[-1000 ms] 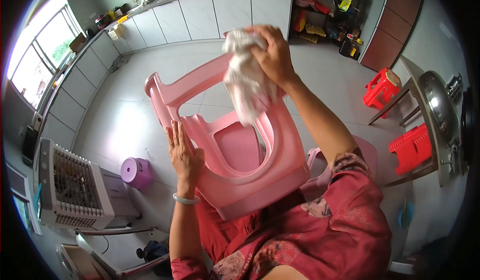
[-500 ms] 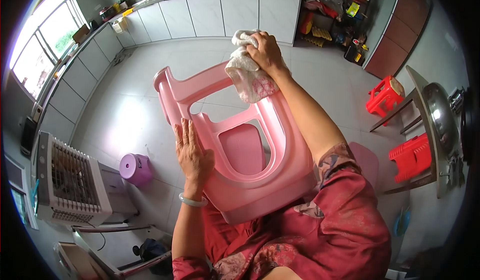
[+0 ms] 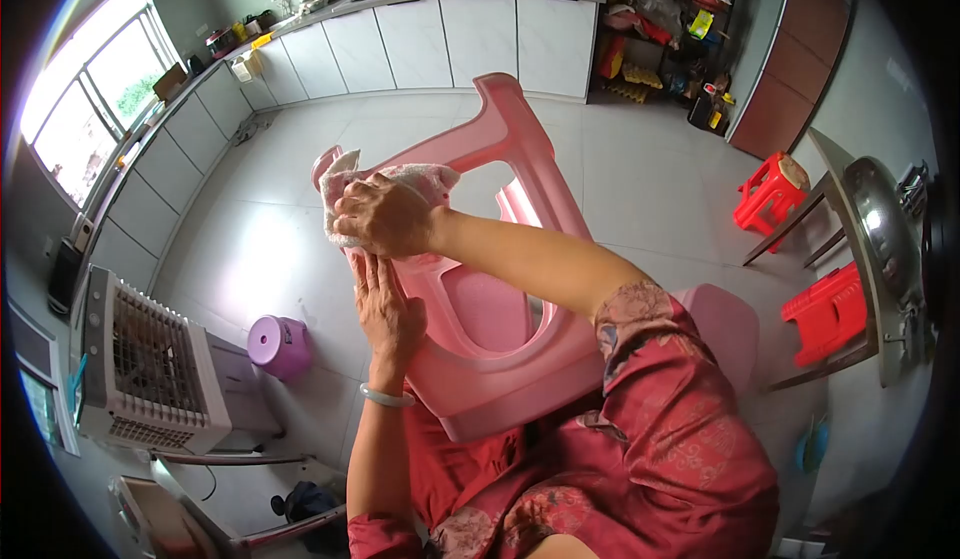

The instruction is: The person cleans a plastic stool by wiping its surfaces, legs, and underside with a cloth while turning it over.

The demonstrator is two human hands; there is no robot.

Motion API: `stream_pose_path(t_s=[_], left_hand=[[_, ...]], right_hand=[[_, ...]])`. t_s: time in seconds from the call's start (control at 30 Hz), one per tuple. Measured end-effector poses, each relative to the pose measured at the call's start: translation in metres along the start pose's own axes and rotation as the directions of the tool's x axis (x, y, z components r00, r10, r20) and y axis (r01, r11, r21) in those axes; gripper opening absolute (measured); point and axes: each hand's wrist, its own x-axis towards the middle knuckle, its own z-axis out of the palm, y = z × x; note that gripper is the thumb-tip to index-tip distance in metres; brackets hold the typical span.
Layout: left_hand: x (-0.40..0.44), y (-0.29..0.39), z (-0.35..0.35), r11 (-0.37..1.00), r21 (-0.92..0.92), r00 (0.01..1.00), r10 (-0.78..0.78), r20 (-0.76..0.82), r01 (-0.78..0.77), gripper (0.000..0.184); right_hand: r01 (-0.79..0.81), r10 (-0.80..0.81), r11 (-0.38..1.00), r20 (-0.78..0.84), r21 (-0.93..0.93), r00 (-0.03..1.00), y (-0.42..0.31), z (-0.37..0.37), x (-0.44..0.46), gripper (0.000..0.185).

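While the left hand (image 3: 390, 314) steadies the pink plastic frame (image 3: 510, 379), the right hand (image 3: 385, 217) presses a cloth (image 3: 432, 177) to it.
The right fingers are curled around the bunched cloth at the frame's far left corner; the left fingers lie extended along its left side, just beside the right hand. The frame sits tilted over the person's lap, above the tiled floor (image 3: 225, 259).

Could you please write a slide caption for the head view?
The right hand presses a cloth on a pink plastic frame, the left hand against its side.
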Motion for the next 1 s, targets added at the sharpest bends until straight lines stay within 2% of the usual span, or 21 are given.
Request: stream_pose_path(t_s=[0.03,0.07,0.17,0.23,0.27,0.37,0.43,0.57,0.63,0.7,0.77,0.9,1.0], left_hand=[[-0.003,-0.001,0.0,1.0,-0.007,1.0,-0.006,0.006,0.006,0.086],[-0.004,-0.002,-0.001,1.0,-0.014,1.0,-0.012,0.009,0.012,0.086],[-0.003,-0.008,-0.001,0.998,-0.048,0.999,-0.028,0.039,0.03,0.085],[-0.002,-0.006,0.0,0.997,-0.056,0.998,-0.044,0.055,0.047,0.085],[-0.002,-0.004,-0.002,0.996,-0.064,0.997,-0.053,0.061,0.057,0.085],[0.0,-0.004,0.001,0.998,-0.062,0.999,-0.028,0.042,0.031,0.084],[0.005,0.002,-0.001,0.996,-0.064,0.997,-0.055,0.062,0.059,0.083],[0.0,-0.003,0.003,0.999,-0.029,0.999,-0.041,0.026,0.041,0.081],[-0.002,-0.004,0.0,0.998,-0.047,0.999,-0.05,0.012,0.05,0.08],[-0.002,-0.005,-0.003,0.996,-0.069,0.998,-0.06,0.019,0.061,0.08],[-0.001,-0.002,-0.003,0.995,-0.074,0.998,-0.064,0.019,0.065,0.08],[0.001,-0.001,-0.001,0.996,-0.066,0.999,-0.054,0.003,0.054,0.079],[0.0,0.0,0.001,0.996,-0.066,0.999,-0.053,0.002,0.053,0.079]], right_hand=[[0.053,-0.054,0.998,-0.016,-0.031,0.998,0.001,-0.001,0.0,0.023],[0.003,-0.003,1.0,0.229,0.0,0.973,0.002,-0.024,0.006,0.033],[-0.058,0.059,0.998,0.052,-0.019,0.997,0.03,-0.032,-0.021,0.04],[-0.096,0.098,0.993,0.033,-0.072,0.995,0.053,-0.041,-0.042,0.038],[-0.108,0.113,0.985,0.028,-0.134,0.993,0.063,-0.048,-0.054,0.046],[-0.257,0.253,0.959,-0.046,-0.124,0.966,0.093,-0.068,-0.081,0.041],[-0.392,0.385,0.918,-0.089,-0.067,0.918,0.115,-0.072,-0.088,0.037],[-0.642,0.564,0.718,-0.317,-0.267,0.762,0.168,-0.111,-0.098,0.036],[-0.693,0.623,0.688,-0.313,-0.217,0.717,0.173,-0.123,-0.114,0.036],[-0.726,0.71,0.677,-0.154,-0.121,0.687,0.166,-0.095,-0.144,0.036],[-0.755,0.748,0.649,-0.265,0.094,0.609,0.147,-0.085,-0.166,0.036],[-0.608,0.61,0.767,-0.062,-0.206,0.79,0.065,-0.131,-0.163,0.04],[-0.528,0.55,0.821,0.048,-0.219,0.834,0.003,-0.157,-0.165,0.041]])
